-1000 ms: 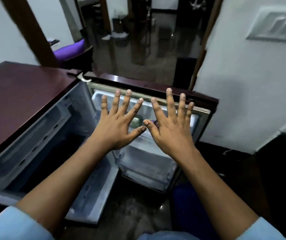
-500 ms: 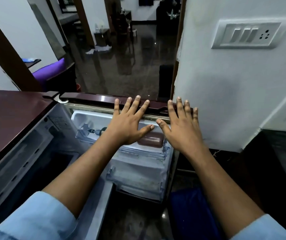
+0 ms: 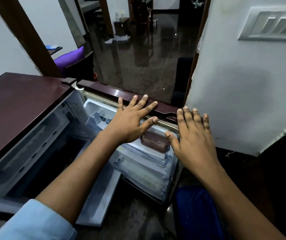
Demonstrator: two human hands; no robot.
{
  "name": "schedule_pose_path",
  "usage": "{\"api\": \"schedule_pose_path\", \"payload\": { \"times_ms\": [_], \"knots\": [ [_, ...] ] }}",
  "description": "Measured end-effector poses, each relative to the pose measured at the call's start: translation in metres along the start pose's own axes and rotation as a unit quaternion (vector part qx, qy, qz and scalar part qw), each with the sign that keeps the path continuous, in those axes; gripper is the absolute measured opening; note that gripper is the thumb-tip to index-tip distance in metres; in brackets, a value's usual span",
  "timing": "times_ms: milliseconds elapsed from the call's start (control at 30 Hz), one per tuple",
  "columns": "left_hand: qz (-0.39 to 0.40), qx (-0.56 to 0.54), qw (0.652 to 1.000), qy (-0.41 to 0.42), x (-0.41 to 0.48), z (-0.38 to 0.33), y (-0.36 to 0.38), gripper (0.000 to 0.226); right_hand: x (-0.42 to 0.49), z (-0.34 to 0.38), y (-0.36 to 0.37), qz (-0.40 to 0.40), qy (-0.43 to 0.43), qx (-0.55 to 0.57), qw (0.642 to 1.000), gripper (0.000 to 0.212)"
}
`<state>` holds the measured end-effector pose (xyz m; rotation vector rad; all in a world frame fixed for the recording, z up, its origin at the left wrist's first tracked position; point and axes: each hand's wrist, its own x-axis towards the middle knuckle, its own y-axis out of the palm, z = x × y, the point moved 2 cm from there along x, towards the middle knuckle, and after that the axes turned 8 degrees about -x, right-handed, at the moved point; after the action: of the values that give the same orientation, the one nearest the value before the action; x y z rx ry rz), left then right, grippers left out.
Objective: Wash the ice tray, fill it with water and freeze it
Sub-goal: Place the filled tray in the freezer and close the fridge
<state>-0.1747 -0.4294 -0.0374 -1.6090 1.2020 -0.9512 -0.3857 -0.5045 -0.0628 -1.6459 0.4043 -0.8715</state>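
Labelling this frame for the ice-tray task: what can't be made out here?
- Ice tray: not visible in head view; fridge interior is dark, blurred.
- Door shelf contents: head view, partly covered by left hand and right hand.
- Switch panel: head view, cut by right edge.

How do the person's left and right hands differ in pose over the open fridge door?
The left hand fans its fingers wide; the right hand has its four fingers close together. The left hand reaches over the middle of the fridge door top edge; the right hand sits at its outer end, by the white wall. Both are open, palm down, holding nothing.
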Motion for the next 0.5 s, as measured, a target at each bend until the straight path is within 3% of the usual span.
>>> {"api": "schedule_pose_path", "payload": {
  "times_ms": [200, 500],
  "knots": [
    [0.012, -0.037, 0.999, -0.027, -0.033, 0.003, -0.014, 0.074, -0.038, 0.018, -0.012, -0.076, -0.068, 0.016, 0.995, 0.074],
    [0.007, -0.063, 0.996, -0.064, -0.083, 0.01, -0.021, 0.074, -0.079, 0.049, -0.022, -0.107, -0.138, 0.073, 0.982, 0.063]
  ]
}}
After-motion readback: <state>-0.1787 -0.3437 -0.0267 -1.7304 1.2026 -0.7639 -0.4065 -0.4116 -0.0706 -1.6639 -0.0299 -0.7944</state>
